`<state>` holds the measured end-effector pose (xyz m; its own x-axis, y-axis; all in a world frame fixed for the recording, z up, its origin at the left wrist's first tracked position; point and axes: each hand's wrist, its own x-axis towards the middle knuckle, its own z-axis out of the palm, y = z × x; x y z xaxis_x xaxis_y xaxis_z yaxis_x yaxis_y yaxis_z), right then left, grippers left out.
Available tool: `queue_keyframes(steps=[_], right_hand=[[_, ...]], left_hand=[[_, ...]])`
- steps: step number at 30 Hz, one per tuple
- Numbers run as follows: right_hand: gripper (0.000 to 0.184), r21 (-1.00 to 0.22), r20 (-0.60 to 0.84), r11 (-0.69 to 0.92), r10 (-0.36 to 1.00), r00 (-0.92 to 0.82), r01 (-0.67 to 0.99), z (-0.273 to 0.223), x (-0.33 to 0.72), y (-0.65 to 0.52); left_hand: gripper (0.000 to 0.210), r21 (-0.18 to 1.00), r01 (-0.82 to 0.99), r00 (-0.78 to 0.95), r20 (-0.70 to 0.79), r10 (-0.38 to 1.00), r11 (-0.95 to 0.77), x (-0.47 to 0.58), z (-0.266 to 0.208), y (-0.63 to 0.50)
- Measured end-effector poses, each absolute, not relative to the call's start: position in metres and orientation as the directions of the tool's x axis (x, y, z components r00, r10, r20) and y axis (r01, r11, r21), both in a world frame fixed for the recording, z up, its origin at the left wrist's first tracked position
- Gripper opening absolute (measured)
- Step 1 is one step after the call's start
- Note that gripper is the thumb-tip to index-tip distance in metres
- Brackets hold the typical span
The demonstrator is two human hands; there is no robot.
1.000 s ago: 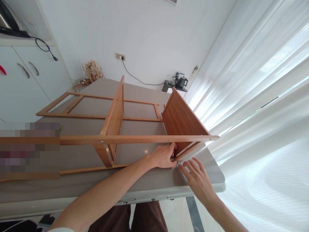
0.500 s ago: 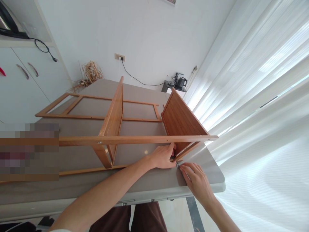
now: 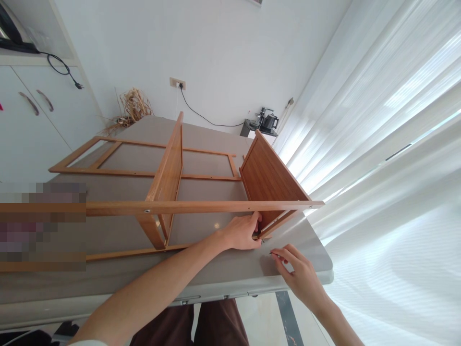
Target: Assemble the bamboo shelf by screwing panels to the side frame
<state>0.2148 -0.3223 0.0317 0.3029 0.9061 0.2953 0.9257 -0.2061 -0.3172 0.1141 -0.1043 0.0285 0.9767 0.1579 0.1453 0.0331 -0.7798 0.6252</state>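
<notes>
A wooden shelf frame point(image 3: 205, 207) rests on its side on the grey table, with two brown panels point(image 3: 272, 168) standing across between its rails. My left hand point(image 3: 245, 232) reaches under the upper rail, its fingers closed around the frame's lower right corner. A small metal screw head point(image 3: 264, 240) shows at that corner, just right of my left fingertips. My right hand point(image 3: 297, 269) hovers a little to the right, thumb and forefinger pinched on a thin metal hex key point(image 3: 271, 253), mostly hidden by the fingers. The key's tip is apart from the screw.
Another wooden ladder-like side frame point(image 3: 118, 170) lies flat behind. The grey table point(image 3: 230, 269) has its right corner near white curtains point(image 3: 389, 216). A black kettle point(image 3: 270, 122) stands at the back right, dried stalks point(image 3: 135, 103) at the back left. A blurred patch hides the left end.
My right hand has drawn back slightly right and down from the frame's corner, taking the hex key away from the screw. My left hand keeps its hold.
</notes>
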Motion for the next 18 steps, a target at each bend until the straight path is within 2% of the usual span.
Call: queue_keyframes(steps=[3,9,13,18], right_hand=[[0.018,-0.412,0.251,-0.301,0.870,0.425,0.860,0.033,0.214,-0.318],[0.017,-0.412,0.248,-0.325,0.859,0.448,0.851,0.032,0.211,-0.315],[0.016,-0.535,0.209,-0.377,0.808,0.550,0.756,0.037,0.207,-0.315],[0.025,-0.673,0.096,-0.400,0.787,0.610,0.623,0.033,0.203,-0.317]], left_hand=[[0.047,0.626,0.045,0.977,0.134,0.164,-0.779,0.114,0.028,-0.104],[0.047,0.640,0.023,0.979,0.140,0.145,-0.768,0.114,0.026,-0.102],[0.046,0.636,0.019,0.980,0.139,0.139,-0.771,0.114,0.026,-0.103],[0.047,0.626,0.048,0.980,0.122,0.159,-0.778,0.113,0.028,-0.104]])
